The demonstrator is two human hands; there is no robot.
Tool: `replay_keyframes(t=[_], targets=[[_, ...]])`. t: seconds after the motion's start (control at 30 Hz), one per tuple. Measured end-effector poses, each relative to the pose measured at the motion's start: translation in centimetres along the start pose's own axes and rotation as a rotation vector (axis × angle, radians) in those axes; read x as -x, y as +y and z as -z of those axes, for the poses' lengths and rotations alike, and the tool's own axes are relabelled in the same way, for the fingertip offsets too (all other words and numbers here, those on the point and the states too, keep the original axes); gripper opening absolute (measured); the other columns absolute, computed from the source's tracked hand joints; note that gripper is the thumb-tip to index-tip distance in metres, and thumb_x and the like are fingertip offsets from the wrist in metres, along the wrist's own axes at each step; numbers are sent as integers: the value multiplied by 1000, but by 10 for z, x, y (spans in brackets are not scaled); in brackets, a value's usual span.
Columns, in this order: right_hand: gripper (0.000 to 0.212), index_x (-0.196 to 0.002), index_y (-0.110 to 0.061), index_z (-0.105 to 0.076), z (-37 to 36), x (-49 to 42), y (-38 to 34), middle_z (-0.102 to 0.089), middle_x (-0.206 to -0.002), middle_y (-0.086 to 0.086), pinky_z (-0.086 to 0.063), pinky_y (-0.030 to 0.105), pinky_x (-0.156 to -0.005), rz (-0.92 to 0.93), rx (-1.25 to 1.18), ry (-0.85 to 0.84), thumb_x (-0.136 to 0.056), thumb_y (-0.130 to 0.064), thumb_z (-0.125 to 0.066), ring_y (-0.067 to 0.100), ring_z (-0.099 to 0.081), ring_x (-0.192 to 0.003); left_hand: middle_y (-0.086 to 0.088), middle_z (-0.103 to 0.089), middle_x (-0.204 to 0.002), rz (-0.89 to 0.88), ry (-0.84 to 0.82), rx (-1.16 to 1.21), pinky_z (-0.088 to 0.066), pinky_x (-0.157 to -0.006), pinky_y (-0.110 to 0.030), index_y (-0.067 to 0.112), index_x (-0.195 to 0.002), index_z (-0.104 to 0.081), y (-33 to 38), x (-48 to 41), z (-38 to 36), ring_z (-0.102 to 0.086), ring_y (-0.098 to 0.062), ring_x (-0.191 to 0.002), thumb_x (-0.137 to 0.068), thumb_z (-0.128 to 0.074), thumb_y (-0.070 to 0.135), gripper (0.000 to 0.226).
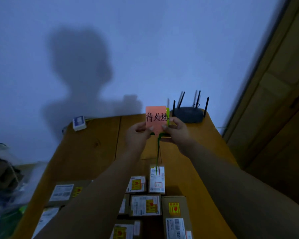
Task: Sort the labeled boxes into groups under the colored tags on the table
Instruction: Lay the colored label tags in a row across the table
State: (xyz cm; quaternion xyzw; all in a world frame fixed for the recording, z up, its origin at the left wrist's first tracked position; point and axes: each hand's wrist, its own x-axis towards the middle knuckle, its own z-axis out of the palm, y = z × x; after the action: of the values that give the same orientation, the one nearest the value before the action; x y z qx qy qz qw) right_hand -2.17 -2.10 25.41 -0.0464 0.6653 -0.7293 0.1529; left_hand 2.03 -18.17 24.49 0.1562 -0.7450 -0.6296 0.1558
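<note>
Pink tag (155, 120) is pinched by left hand (136, 135) and right hand (177, 131) | best peeled slowly off green tag (167, 114), laid flat beyond boxes (145, 205).

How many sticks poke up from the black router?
4 antennas on the router: far left, back left, back right, far right. Fainter lines beside them are shadows.

pink tag (155, 119) upright above labeled boxes (145, 205)
</note>
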Motion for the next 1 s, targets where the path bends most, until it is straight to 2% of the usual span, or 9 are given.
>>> replay_keyframes(t=[0.07,0.13,0.2,0.33,0.4,0.5,0.57,0.83,1.0], targets=[[8,-110,-7,-61,-8,-1,-4,-75,-108,14,-63,56,-91,1,-4,-30,-104,-11,-64,37,-73,-105,-7,-75,-107,9,46,39,-61,-70,-19,7,-119,-72,2,1,9,-74,-16,-95,-89,-78,14,31],[23,-121,-4,-59,-15,-4,-6,-75,-114,15,-64,53,-90,-4,-6,-48,-103,-14,-66,35,-74,-106,-7,-75,-106,20,85,73,-62,-71,-21,7,-114,-72,3,1,16,-74,-17,-94,-89,-79,13,27],[28,-126,-9,-61,-22,-8,-6,-76,-115,12,-67,46,-83,-11,-24,-74,-101,-17,-69,30,-76,-103,-8,-75,-104,30,122,96,-63,-73,-24,8,-112,-72,4,1,24,-75,-19,-93,-89,-79,12,25],[25,-123,-14,-64,-44,-20,-3,-83,-95,-2,-66,35,-71,-45,-57,-140,-100,-20,-71,18,-81,-85,-12,-76,-104,48,202,151,-63,-72,-26,6,-110,-73,4,-3,42,-75,-21,-90,-90,-78,10,21],[22,-121,-13,-65,-59,-28,0,-83,-92,-1,-66,37,-69,-43,-45,-138,-100,-17,-71,19,-81,-82,-14,-76,-105,63,238,176,-63,-72,-27,1,-117,-72,4,-5,53,-75,-22,-89,-92,-75,9,27],[22,-120,-12,-64,-88,-38,6,-81,-105,10,-67,42,-72,-52,-69,-121,-99,-14,-71,24,-81,-87,-14,-76,-108,36,242,125,-59,-77,-34,3,-121,-73,-2,-9,74,-71,-25,-95,-96,-71,15,28],[24,-122,-11,-62,-114,-45,12,-80,-109,12,-67,40,-69,-60,-89,-129,-99,-12,-70,22,-82,-84,-15,-77,-107,31,247,110,-56,-79,-36,4,-118,-75,-10,-15,96,-69,-25,-94,-96,-71,16,25],[32,-126,-10,-60,-254,-82,57,-79,-113,17,-67,40,-70,-128,-105,-115,-98,-17,-73,33,-80,-98,-13,-76,-110,203,319,209,-60,-85,-38,7,-124,-72,-77,-78,232,-71,-26,-98,-95,-71,17,31],[22,-117,-13,-61,-337,-118,120,-80,-106,14,-66,39,-65,-198,-98,-70,-98,-14,-73,23,-82,-84,-17,-74,-114,358,274,256,-57,-73,-28,6,-130,-68,-143,-137,323,-70,-23,-89,-99,-65,14,32]])
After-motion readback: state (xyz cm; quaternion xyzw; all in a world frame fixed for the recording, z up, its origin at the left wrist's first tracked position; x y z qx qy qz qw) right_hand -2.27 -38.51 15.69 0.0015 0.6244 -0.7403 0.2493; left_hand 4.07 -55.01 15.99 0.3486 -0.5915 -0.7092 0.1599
